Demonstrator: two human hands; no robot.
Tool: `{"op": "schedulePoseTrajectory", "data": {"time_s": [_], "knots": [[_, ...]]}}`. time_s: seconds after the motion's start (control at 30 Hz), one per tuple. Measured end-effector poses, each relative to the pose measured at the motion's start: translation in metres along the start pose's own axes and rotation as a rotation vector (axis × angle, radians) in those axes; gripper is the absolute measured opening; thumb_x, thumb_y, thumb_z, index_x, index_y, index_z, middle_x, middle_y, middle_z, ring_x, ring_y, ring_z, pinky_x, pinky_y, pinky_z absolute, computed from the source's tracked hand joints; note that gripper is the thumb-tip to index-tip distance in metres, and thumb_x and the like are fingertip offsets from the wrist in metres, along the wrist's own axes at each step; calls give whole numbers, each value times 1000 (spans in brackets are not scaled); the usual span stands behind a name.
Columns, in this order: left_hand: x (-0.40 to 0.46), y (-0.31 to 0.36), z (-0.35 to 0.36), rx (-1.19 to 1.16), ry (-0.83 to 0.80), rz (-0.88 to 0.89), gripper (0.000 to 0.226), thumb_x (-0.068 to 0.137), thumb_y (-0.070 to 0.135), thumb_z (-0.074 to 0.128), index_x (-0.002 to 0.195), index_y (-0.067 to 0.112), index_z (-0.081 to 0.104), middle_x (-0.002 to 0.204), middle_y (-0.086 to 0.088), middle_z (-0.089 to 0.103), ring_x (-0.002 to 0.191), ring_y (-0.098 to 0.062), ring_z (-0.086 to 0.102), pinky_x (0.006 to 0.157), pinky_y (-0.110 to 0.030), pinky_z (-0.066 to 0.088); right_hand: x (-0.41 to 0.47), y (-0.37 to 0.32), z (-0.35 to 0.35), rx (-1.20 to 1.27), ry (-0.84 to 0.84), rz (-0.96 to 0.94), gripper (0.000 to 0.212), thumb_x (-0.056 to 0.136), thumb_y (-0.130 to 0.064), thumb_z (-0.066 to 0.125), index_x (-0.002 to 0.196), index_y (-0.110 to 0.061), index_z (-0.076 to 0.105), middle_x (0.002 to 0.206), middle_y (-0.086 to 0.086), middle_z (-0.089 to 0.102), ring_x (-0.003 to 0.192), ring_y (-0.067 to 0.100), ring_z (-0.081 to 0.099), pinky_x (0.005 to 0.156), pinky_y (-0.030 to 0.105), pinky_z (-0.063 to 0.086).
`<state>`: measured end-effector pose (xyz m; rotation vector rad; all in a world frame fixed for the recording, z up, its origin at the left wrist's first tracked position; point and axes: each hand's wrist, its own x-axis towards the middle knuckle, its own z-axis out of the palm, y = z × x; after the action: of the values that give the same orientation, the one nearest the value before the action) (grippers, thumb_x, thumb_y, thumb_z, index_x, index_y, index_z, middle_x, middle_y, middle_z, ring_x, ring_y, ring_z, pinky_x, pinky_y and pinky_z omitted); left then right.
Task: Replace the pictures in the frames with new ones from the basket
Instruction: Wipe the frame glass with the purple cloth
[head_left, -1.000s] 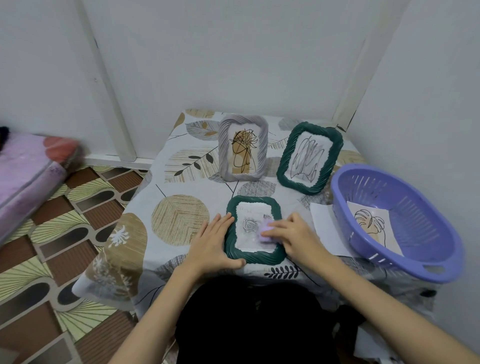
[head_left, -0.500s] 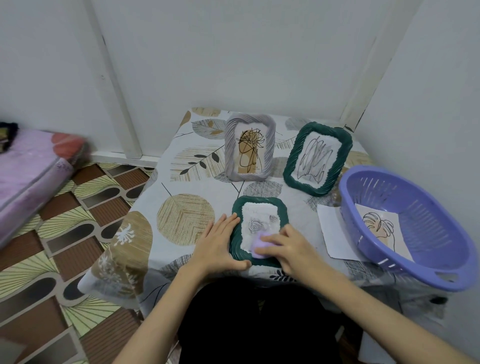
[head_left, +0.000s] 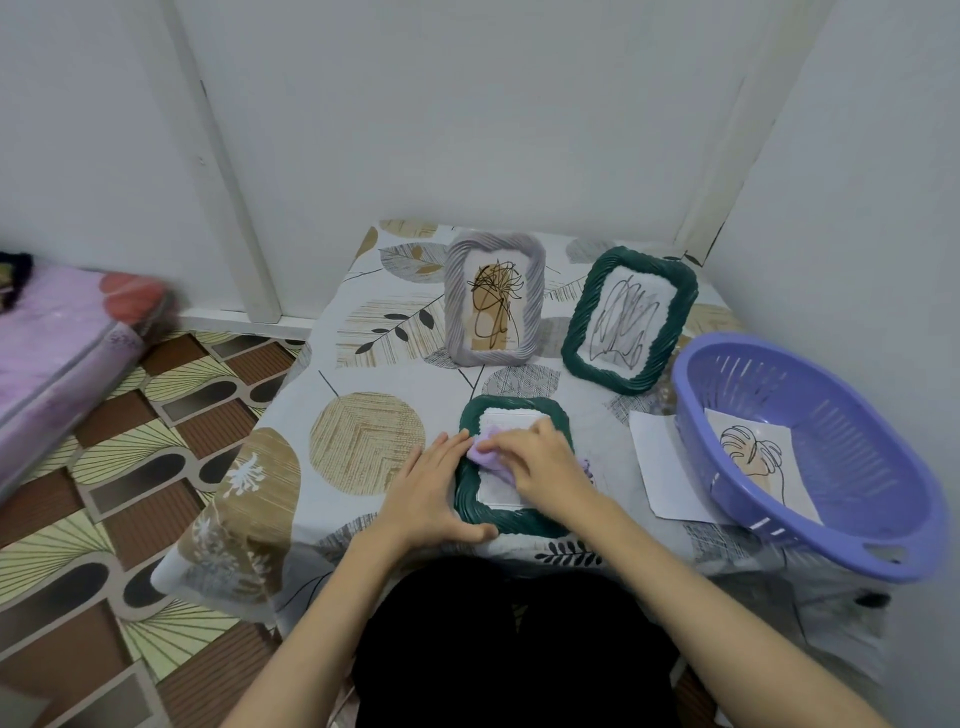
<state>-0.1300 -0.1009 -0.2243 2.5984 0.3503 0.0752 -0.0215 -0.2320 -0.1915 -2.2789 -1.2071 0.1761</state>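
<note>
A: The right hand is closed over a small lilac cloth, pressing it onto the face of the near green frame, which lies flat at the table's front edge. The left hand grips nothing; it lies flat and spread on the patterned tablecloth, fingers against the frame's left border and thumb at its lower corner, bracing it.

B: Which step is this?

A: By my judgement, wiping the glass of the frame in hand. The next move probably calls for setting the cloth aside and standing this frame up beside the grey frame and the far green frame, both upright at the back with line drawings in them. The purple basket, at the table's right edge, holds one leaf drawing; a white sheet lies partly under its rim.

B: What can't be made out?

A: The picture in the near frame: the hand and cloth cover most of it. The white sheet shows only a blank side. Whether the basket holds more sheets beneath the drawing cannot be told.
</note>
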Motion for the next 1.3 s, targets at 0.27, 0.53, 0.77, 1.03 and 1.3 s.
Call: {"op": "schedulePoseTrajectory", "data": {"time_s": [0.27, 0.53, 0.77, 1.03, 1.3], "knots": [[-1, -1, 0, 17, 9, 11, 123, 40, 79, 40, 147, 24, 15, 155, 13, 11, 144, -7, 3, 115, -28, -5, -36, 12, -2, -136, -45, -12, 32, 88, -27, 51, 119, -23, 54, 91, 6, 39, 87, 28, 48, 76, 32, 38], [-1, -2, 2, 38, 4, 17, 123, 40, 77, 40, 147, 24, 14, 156, 13, 10, 144, -7, 1, 114, -27, -4, -42, 4, -1, 217, -111, 19, 36, 94, -40, 38, 127, -32, 51, 115, -4, 64, 100, 17, 46, 93, 22, 34], [-2, -2, 1, 37, -17, -1, 123, 42, 80, 39, 148, 24, 13, 156, 13, 7, 145, -7, -1, 114, -28, -5, -38, 6, -20, -196, -250, 34, 31, 92, -44, 48, 122, -49, 52, 119, -6, 52, 109, 20, 37, 91, 32, 26], [-8, 8, -43, -498, -194, -95, 86, 77, 36, 71, 143, 40, 16, 156, 7, 5, 144, -12, -4, 117, -36, 4, -27, -6, -35, 604, 77, 208, 31, 89, -10, 57, 110, -31, 64, 102, -11, 57, 102, 10, 54, 91, 19, 39], [-18, 41, -48, -1413, -11, -226, 71, 82, 27, 59, 139, 48, 22, 123, -5, 61, 106, -30, 63, 82, -45, 53, -20, -34, -22, 1127, 74, 255, 43, 84, 7, 58, 109, -28, 62, 113, -6, 61, 90, 13, 61, 78, 25, 55]]}}
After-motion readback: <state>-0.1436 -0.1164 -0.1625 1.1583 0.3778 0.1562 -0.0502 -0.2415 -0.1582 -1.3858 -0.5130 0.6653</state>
